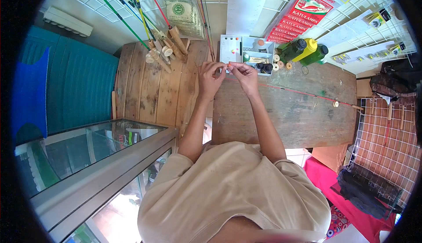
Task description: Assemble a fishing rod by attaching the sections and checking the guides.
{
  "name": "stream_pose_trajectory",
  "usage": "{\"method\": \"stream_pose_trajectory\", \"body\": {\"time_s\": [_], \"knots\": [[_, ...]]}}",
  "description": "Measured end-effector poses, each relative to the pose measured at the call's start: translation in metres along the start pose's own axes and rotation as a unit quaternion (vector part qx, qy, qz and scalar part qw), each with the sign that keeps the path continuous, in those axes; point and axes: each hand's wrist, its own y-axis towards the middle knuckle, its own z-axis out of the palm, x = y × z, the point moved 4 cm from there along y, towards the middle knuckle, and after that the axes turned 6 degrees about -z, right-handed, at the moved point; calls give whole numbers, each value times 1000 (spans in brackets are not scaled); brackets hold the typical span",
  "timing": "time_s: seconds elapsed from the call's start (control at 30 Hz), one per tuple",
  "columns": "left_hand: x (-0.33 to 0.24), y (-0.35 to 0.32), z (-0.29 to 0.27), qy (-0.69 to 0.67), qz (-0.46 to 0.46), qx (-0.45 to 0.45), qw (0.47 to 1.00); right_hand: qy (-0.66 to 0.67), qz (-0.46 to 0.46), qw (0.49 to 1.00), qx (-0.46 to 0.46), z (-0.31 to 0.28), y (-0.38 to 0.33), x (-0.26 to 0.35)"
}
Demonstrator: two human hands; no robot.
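Both hands are raised together over the far edge of the worn wooden plank table (281, 111). The left hand (210, 78) and the right hand (244, 77) meet fingertip to fingertip, pinched on something very small and pale, too small to name, possibly the end of the thin red line (303, 92) that runs across the planks toward four o'clock from the right hand. The fingers are curled and closed on that tiny piece, not released. The work appears to be fine threading or tying, and it is best done with the pinch kept light and close to the tip, the wrists steadied, and the line held slack so it is not dragged off the table. At twelve o'clock from the hands a white compartmented plastic tray (246, 49) of small parts stands just beyond the fingers; at one o'clock three green and yellow bottles with black caps (305, 50) lie near it. At ten o'clock wooden-handled coloured rods (165, 45) are heaped.
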Motion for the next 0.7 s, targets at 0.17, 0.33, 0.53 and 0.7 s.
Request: {"method": "stream_pose_trajectory", "body": {"time_s": [0.17, 0.33, 0.53, 0.7], "knots": [[-1, 0, 0, -4, -6, 5, 1000, -17, 9, 1000, 7, -1, 1, -1], [2, 0, 1, -17, -17, 10, 1000, -17, 13, 1000, 5, 0, 0, 0], [3, -2, 1, -19, -21, 8, 1000, -23, 21, 1000, 5, -2, -1, -1], [-1, -2, -1, -6, -9, 5, 1000, -36, -4, 999, 11, -4, -1, -5]]}}
